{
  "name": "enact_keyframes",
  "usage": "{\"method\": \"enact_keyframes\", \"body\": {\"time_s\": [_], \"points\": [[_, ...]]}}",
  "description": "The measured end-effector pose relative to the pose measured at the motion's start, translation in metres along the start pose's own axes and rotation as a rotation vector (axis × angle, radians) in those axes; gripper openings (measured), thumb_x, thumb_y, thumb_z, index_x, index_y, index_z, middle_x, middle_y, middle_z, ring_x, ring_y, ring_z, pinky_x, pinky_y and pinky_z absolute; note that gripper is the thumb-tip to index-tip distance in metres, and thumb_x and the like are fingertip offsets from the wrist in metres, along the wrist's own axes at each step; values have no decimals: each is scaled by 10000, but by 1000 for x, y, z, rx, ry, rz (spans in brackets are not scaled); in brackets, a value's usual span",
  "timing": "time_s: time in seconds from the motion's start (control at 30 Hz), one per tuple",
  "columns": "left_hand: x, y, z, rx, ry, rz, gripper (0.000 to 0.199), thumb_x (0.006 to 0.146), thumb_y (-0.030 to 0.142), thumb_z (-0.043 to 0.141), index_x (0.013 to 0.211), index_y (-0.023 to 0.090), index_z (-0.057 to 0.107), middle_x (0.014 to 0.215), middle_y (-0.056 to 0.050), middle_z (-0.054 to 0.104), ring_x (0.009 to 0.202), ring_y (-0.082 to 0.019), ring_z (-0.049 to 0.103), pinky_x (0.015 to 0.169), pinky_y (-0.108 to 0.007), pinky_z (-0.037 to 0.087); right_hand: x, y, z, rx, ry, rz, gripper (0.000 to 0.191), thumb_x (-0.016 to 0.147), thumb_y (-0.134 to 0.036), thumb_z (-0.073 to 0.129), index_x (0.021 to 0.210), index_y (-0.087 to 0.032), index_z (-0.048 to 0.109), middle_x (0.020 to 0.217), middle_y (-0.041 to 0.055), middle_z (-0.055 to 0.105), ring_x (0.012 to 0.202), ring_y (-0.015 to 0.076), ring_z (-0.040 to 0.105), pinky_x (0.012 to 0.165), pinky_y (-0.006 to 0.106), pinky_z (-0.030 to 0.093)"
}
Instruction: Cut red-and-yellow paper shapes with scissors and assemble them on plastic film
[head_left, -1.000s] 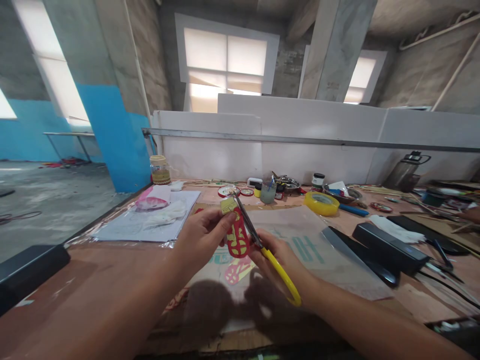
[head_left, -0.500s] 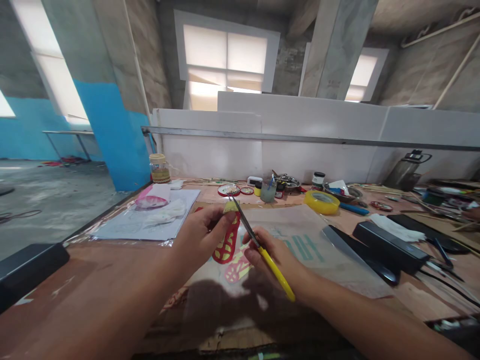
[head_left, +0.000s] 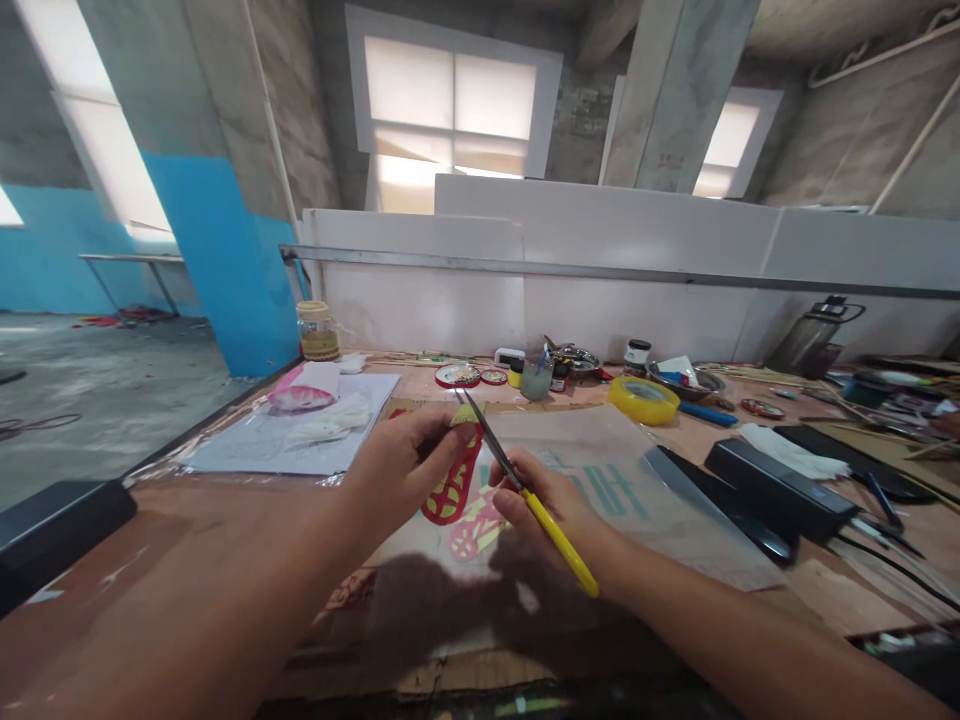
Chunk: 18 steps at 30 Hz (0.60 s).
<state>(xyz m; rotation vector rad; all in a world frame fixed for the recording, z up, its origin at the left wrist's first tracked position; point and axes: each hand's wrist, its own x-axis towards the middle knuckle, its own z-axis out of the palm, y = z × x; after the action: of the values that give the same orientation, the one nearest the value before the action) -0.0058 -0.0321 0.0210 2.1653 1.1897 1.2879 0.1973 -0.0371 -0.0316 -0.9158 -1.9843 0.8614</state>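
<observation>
My left hand [head_left: 424,445] pinches the top of a red and yellow patterned cutout [head_left: 452,487]. In my right hand [head_left: 544,495] are scissors with yellow handles [head_left: 564,548]; their blades point up and away, parted slightly at the tips, beside the cutout's top edge. Below both hands, a translucent sheet [head_left: 600,440] with teal lettering covers part of the work surface. Another pink and yellow patterned piece [head_left: 474,530] shows on or beneath it.
Papers [head_left: 360,440] lie at the left. Behind stand a jar [head_left: 318,335], a cup [head_left: 536,378] and small paint pots. To the right are yellow tape [head_left: 643,400], a black adapter [head_left: 780,492], a white cloth [head_left: 795,455] and a bottle [head_left: 802,345].
The scissors' tips have moved slightly left and up relative to the cutout. Both hands keep their holds, and the camera view has shifted a little.
</observation>
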Motion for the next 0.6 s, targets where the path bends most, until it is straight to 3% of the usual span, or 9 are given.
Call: {"method": "enact_keyframes", "body": {"time_s": [0.3, 0.47, 0.6], "points": [[2, -3, -2, -25, -37, 13, 302, 911, 401, 533, 729, 182, 631, 615, 20, 588, 557, -116, 502, 504, -209, 397, 2, 7, 0, 1, -3, 19, 281, 936, -493, 536, 928, -212, 521, 726, -39, 472, 630, 121, 401, 589, 257, 342], [1, 1, 2, -88, -10, -58, 321, 886, 426, 562, 689, 176, 606, 578, 25, 538, 526, -105, 458, 457, -201, 366, 1, 5, 2, 17, 18, 7, 317, 931, -519, 545, 956, -203, 551, 783, -8, 539, 671, 137, 461, 604, 261, 376], [0, 3, 4, -246, -95, -132, 357, 885, 476, 564, 698, 175, 612, 574, 18, 567, 495, -105, 493, 448, -207, 395, 0, 6, 5, 138, 12, -21, 364, 937, -540, 529, 1086, -213, 583, 854, 26, 582, 746, 170, 514, 647, 280, 432]]}}
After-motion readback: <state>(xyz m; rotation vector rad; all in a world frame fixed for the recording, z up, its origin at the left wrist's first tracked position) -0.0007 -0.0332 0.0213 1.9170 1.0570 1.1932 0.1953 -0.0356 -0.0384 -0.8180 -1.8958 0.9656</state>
